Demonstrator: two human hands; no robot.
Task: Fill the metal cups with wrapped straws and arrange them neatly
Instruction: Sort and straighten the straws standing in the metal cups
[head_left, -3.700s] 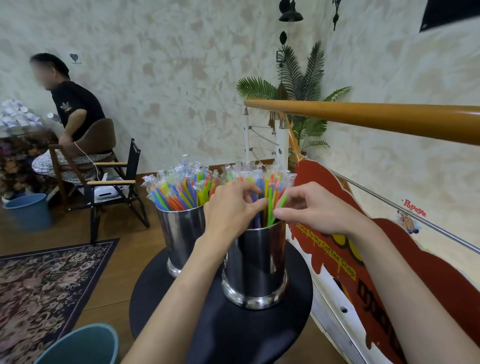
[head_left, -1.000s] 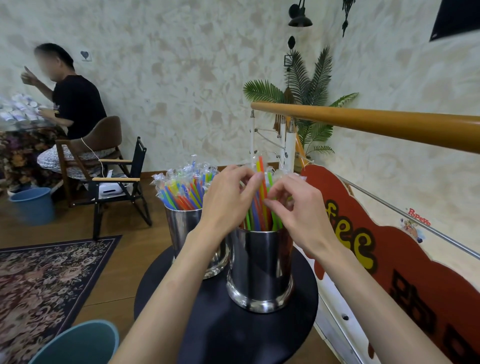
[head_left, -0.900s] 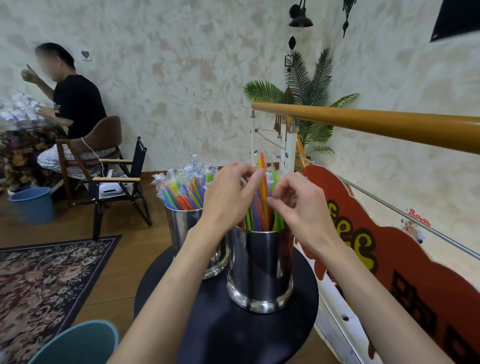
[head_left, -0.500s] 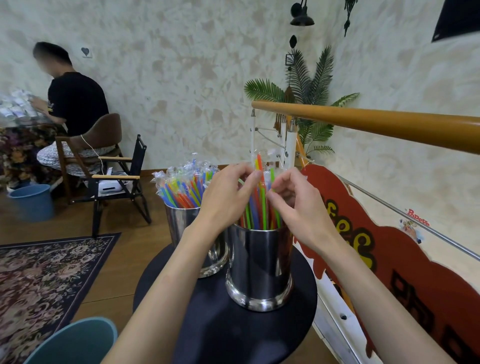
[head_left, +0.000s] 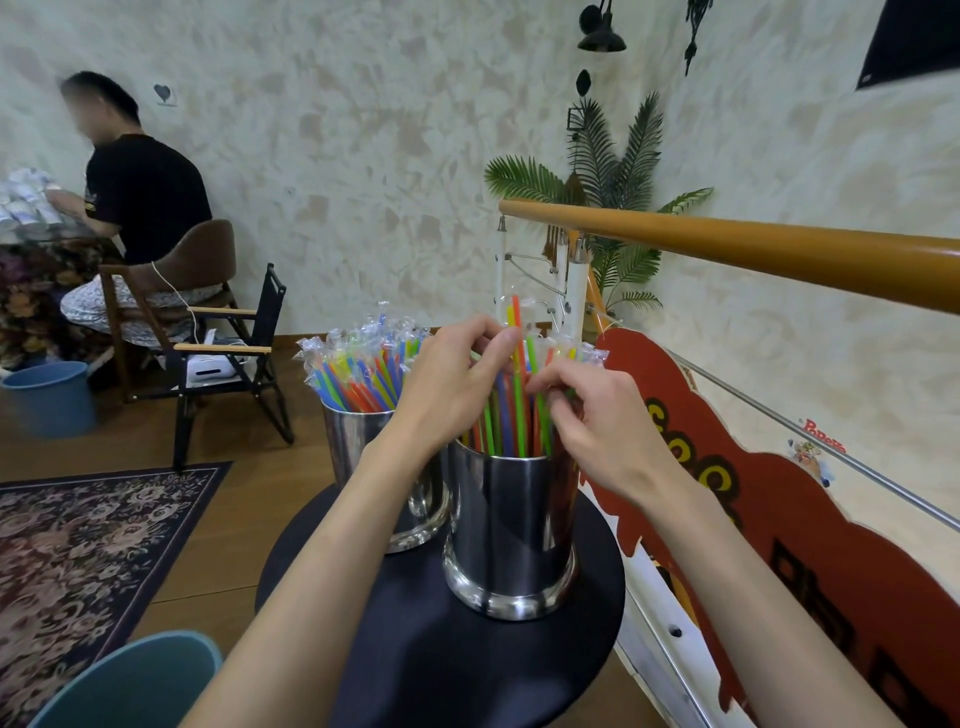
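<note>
Pinching wrapped straws (head_left: 518, 395) in the near cup (head_left: 511, 530) are both hands – left hand (head_left: 449, 387), right hand (head_left: 605, 423) – hiding the far cup (head_left: 358, 447) partly

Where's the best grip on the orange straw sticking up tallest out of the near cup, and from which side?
Pinch the tall orange straw at its exposed top, coming straight down from above. It stands near upright and rises clear of the other straws in the near cup, so only that tip is free; lower down, neighbours crowd it. The left hand and right hand already flank it.
</note>
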